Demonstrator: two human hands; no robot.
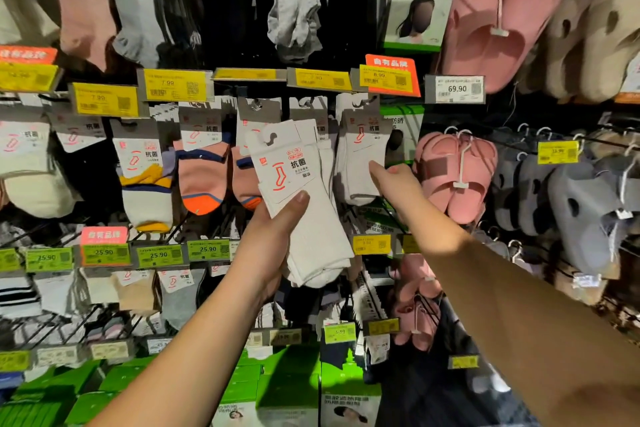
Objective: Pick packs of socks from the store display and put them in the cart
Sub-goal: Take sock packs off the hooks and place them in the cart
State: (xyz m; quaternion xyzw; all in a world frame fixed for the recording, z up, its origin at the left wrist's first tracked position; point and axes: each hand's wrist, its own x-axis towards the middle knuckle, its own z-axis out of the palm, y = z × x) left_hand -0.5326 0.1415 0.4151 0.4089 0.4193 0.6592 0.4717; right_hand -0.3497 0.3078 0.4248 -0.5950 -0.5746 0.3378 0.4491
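Display rack point(284, 104), hung socks point(202, 166), seemingly slippers point(457, 173)

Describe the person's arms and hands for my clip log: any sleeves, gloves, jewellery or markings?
Both forearms are bare as far as the head view shows; no sleeve or cuff comes into frame. The left hand and right hand wear no gloves, and no ring, watch or bracelet shows. The nails that show are short and appear unpainted. No tattoos or other markings are visible.

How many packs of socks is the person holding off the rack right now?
1. The left hand grips one white pack, off its hook. The right hand only touches a second white pack on the rack. More may hide behind the held one.
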